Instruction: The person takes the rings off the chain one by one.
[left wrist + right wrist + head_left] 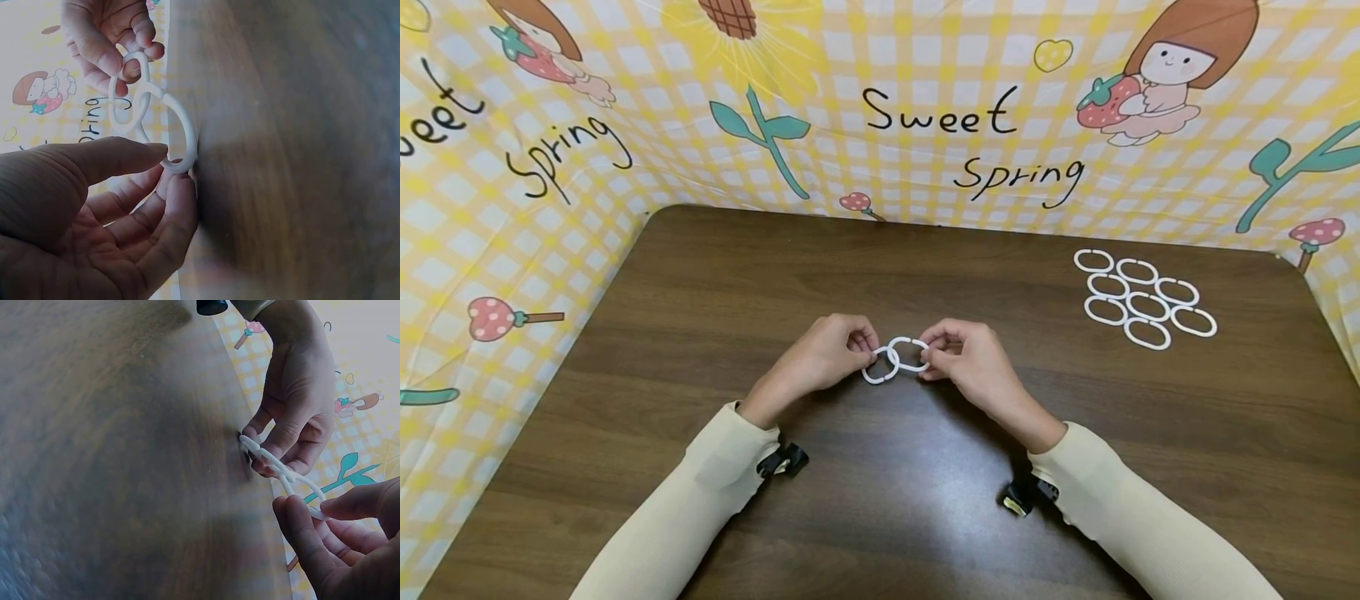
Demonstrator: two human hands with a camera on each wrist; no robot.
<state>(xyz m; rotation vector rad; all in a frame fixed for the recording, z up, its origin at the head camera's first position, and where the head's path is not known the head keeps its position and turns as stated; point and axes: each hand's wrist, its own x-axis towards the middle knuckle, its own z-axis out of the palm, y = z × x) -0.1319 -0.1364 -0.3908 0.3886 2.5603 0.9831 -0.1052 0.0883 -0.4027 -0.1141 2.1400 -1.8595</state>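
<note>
Two white oval plastic links are hooked through each other between my hands, near the middle of the table. My left hand [827, 354] pinches the left link [880, 381] between thumb and fingers. On the other side, my right hand [973, 362] pinches the right link [910, 339] at its right end. The left wrist view shows the left link [185, 125] close up, a small gap in its rim, with the right link [112, 103] looped through it. In the right wrist view the fingertips of both hands cover the outer ends of the pair.
Several more white oval links [1107, 287] lie flat in a cluster at the back right of the brown wooden table [737, 275]. A yellow checked cloth [910, 50] with printed figures hangs behind the table and along its left side.
</note>
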